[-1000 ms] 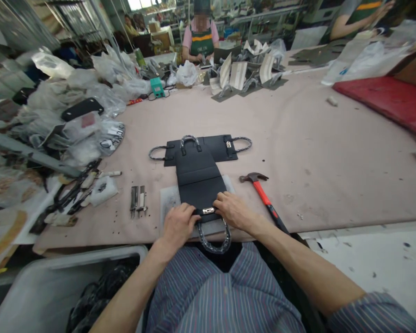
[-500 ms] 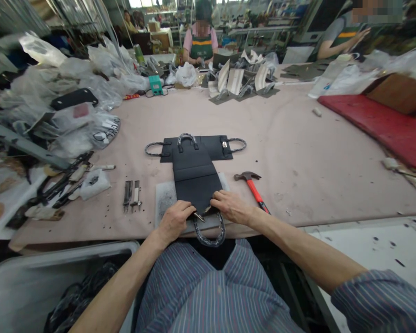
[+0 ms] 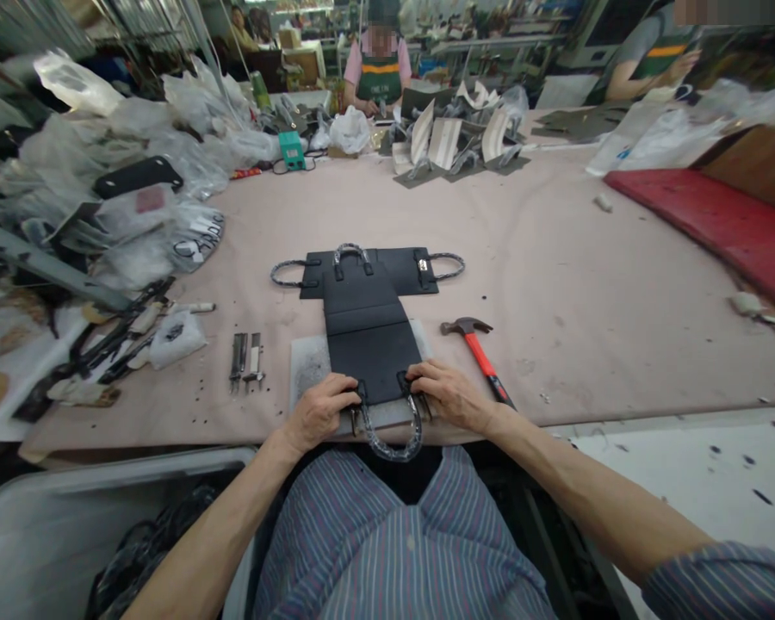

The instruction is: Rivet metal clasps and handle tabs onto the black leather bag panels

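Note:
A flat black bag piece (image 3: 368,327) lies spread on the pink table, with braided handles at its far side and a braided handle (image 3: 391,448) hanging over the near edge. My left hand (image 3: 319,412) grips the near left corner of the piece, fingers curled at the handle's left tab. My right hand (image 3: 449,394) holds the near right corner the same way. A grey pad (image 3: 306,370) lies under the near end.
A red-handled hammer (image 3: 481,353) lies just right of the bag piece. Small metal tools (image 3: 245,357) lie to the left, with scissors and plastic bags beyond. A grey bin (image 3: 71,525) stands by my left knee. Other people work at the far end.
The metal clasp seen at the near edge between my hands is no longer visible. Both hands have shifted apart to the corners by the handle tabs.

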`<action>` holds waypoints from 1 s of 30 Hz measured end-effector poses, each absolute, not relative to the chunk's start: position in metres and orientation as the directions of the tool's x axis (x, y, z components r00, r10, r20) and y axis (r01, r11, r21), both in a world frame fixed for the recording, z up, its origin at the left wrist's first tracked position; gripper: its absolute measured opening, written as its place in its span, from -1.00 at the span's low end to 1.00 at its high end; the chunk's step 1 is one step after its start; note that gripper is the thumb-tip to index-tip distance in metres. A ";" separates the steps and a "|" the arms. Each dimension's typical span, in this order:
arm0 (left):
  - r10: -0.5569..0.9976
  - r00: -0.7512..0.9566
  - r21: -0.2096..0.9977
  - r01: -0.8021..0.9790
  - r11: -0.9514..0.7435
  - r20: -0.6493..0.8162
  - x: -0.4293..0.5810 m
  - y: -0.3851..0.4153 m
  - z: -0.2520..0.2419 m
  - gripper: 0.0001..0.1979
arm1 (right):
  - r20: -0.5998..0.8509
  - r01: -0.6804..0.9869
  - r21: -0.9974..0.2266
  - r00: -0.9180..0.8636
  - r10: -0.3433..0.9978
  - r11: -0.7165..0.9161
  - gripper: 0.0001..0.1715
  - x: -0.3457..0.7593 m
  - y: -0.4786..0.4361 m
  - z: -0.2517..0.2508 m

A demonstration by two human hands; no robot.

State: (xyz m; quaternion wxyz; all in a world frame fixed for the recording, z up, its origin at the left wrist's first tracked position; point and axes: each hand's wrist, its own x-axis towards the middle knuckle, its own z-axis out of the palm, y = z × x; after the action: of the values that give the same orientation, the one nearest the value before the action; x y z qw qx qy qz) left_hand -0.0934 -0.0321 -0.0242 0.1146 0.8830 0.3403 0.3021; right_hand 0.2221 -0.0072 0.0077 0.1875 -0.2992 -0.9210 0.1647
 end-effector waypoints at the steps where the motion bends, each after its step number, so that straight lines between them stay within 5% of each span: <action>1: 0.665 0.590 0.386 0.542 -0.747 0.459 -0.093 -0.033 -0.025 -0.58 | 0.278 0.495 -0.434 -0.721 0.634 0.753 -0.63 0.221 -0.010 0.005; 6: 0.692 0.566 0.368 0.589 -0.720 0.447 -0.087 -0.041 -0.025 -0.57 | 0.361 0.554 -0.474 -0.586 0.725 0.684 -0.54 0.207 -0.028 -0.011; 15: 0.867 0.317 0.585 0.642 -0.495 0.385 -0.107 -0.050 -0.006 -0.71 | 0.466 0.593 -0.532 -0.391 0.794 0.605 -0.40 0.203 -0.033 -0.037; 19: 0.951 -0.070 0.493 0.865 -0.092 0.301 -0.159 -0.036 0.001 -0.78 | 0.494 0.600 -0.509 -0.384 0.780 0.617 -0.44 0.204 -0.027 -0.044; 23: 0.854 -0.513 0.363 0.814 0.454 0.083 -0.217 -0.012 0.011 -0.77 | 0.481 0.621 -0.479 -0.406 0.777 0.621 -0.51 0.203 -0.027 -0.043; 30: 0.826 -0.541 0.376 0.741 0.556 -0.155 -0.257 0.020 0.013 -0.80 | 0.473 0.641 -0.467 -0.402 0.784 0.610 -0.54 0.203 -0.025 -0.047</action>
State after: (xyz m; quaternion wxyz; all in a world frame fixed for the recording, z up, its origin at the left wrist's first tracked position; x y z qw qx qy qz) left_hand -0.2574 0.0205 0.0130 0.1588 0.4518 0.8676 0.1338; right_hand 0.2026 -0.0255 -0.0466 0.3393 -0.4288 -0.8306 0.1057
